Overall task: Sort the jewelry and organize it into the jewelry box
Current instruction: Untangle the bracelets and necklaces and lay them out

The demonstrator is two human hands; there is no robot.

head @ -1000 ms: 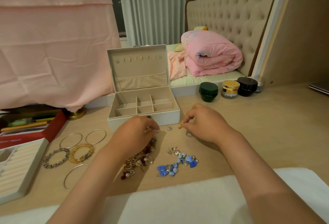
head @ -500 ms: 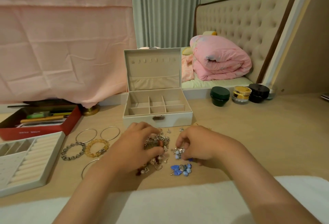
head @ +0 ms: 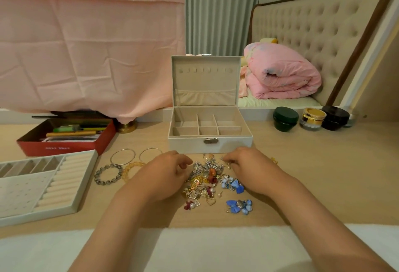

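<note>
Hands [head: 159, 174] [head: 250, 170] parted round pile [head: 206, 180]; jewelry box [head: 190, 143] behind.

Red box [head: 56, 147] left; green jar [head: 285, 118], gold jar [head: 313, 118], black jar [head: 334, 118] right; rolled pink quilt [head: 280, 73] behind.

A tufted beige headboard [head: 313, 40] stands beside grey-green curtains [head: 222, 12] in warm light.

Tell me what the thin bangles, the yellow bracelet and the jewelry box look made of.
Thin bangles: probably metal, polished silver; bright thin rims. Yellow bracelet: translucent amber beads, glass, resin or stone, can't tell. Jewelry box: off-white matte outside, perhaps faux leather; beige soft-looking lining, likely velvet; metal clasp.
</note>
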